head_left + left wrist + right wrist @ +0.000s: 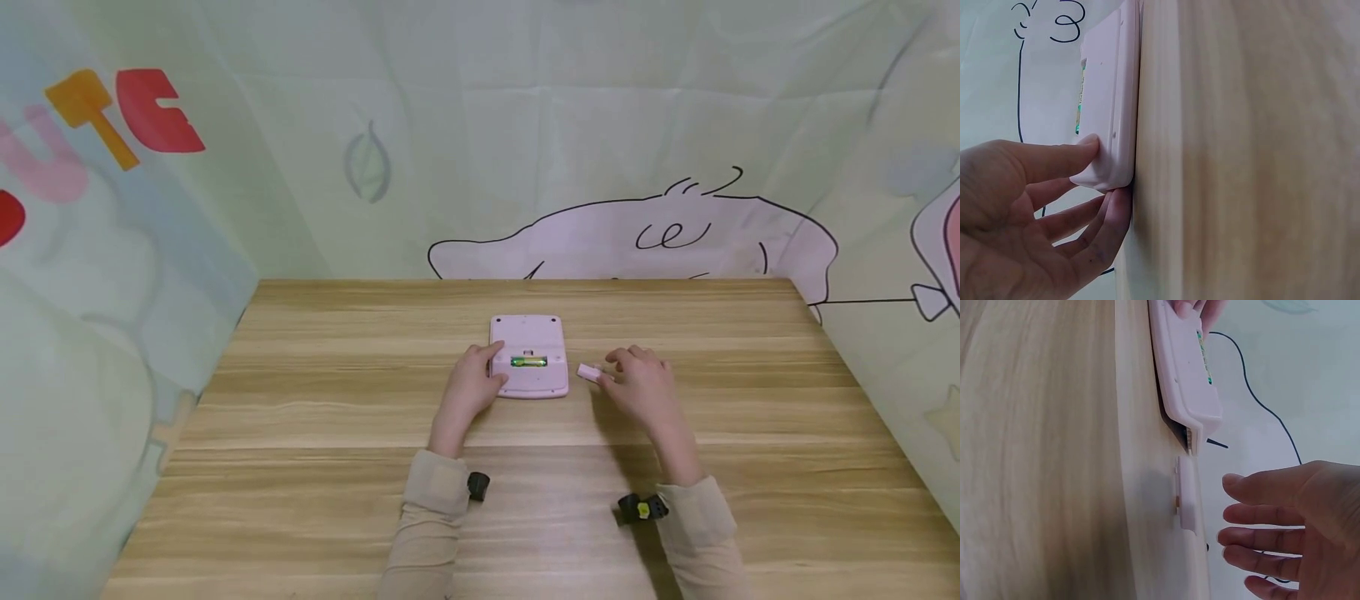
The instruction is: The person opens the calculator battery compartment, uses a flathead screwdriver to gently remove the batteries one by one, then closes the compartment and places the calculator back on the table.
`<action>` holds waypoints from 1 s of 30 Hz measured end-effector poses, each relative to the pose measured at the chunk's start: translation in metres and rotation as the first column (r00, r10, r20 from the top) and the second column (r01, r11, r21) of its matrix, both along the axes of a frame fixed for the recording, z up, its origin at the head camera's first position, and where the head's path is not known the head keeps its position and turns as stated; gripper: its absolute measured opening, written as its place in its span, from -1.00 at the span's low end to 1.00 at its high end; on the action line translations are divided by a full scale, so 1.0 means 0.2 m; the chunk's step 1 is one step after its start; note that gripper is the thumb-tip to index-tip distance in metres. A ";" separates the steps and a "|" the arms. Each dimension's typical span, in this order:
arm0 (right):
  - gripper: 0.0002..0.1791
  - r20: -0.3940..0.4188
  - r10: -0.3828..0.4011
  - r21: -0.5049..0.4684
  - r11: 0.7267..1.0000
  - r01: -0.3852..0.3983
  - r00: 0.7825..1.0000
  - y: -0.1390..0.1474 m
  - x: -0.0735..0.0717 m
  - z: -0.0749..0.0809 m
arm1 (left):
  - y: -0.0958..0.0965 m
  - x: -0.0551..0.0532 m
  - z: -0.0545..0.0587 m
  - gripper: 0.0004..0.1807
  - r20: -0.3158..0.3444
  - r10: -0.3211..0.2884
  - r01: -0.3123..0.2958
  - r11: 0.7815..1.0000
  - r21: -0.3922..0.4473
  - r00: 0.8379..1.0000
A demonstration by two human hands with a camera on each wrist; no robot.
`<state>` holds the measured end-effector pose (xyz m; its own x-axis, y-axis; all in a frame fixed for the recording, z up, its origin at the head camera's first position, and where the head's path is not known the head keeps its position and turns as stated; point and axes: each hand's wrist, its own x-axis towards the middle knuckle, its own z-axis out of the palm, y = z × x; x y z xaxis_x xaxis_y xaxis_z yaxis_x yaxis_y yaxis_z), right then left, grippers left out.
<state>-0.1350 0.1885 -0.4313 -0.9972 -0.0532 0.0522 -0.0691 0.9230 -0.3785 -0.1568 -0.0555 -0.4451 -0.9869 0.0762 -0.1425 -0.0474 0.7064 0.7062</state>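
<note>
A pale pink calculator (528,333) lies face down on the wooden table, its battery compartment uncovered. Inside that slot sits a green and gold battery (528,362). My left hand (471,379) grips the calculator's left edge, thumb on its back and fingers at the side, as the left wrist view (1041,212) shows. To the right, the small pink battery cover (588,372) lies on the table, seen from the side in the right wrist view (1187,494). My right hand (641,385) hovers beside the cover with fingers spread and apart from it, holding nothing.
The wooden table (337,500) runs back to a printed cloth backdrop (487,125) with cartoon drawings. Similar cloth hangs along both sides. A black wrist strap mount (641,507) sits at the right sleeve, another (477,486) at the left.
</note>
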 end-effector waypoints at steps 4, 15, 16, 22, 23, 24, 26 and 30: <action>-0.63 0.007 0.020 -0.005 1.000 -0.020 1.000 0.02 0.01 0.01 | 0.00 0.00 0.00 -0.42 -0.004 -0.001 0.001 1.000 0.003 1.000; -0.63 -0.025 0.080 0.015 0.997 -0.080 0.996 0.06 0.05 0.01 | 0.00 0.00 0.00 -0.42 0.003 -0.001 0.001 1.000 -0.002 1.000; -0.63 -0.029 0.086 0.012 0.996 -0.085 0.996 0.06 0.05 0.01 | 0.00 0.00 0.00 -0.42 0.004 -0.002 0.002 1.000 -0.003 1.000; -0.63 0.006 0.070 -0.005 0.998 -0.070 0.998 0.09 0.09 0.01 | 0.00 0.00 0.01 -0.41 0.009 -0.002 0.002 1.000 -0.002 1.000; -0.63 0.014 0.065 -0.005 0.998 -0.065 0.998 0.09 0.09 0.01 | 0.00 0.00 0.01 -0.41 0.010 -0.002 0.002 1.000 -0.001 1.000; -0.63 0.019 0.061 -0.005 0.998 -0.061 0.998 0.09 0.10 0.01 | 0.00 0.00 0.01 -0.41 0.010 -0.002 0.002 1.000 -0.002 1.000; -0.63 0.020 0.059 -0.004 0.998 -0.059 0.998 0.10 0.11 0.01 | 0.00 0.00 0.01 -0.41 0.010 0.000 0.000 1.000 -0.001 1.000; -0.64 0.009 0.066 -0.007 0.998 -0.066 0.998 0.11 0.12 0.01 | 0.00 0.00 0.01 -0.42 0.008 0.000 0.000 1.000 -0.003 1.000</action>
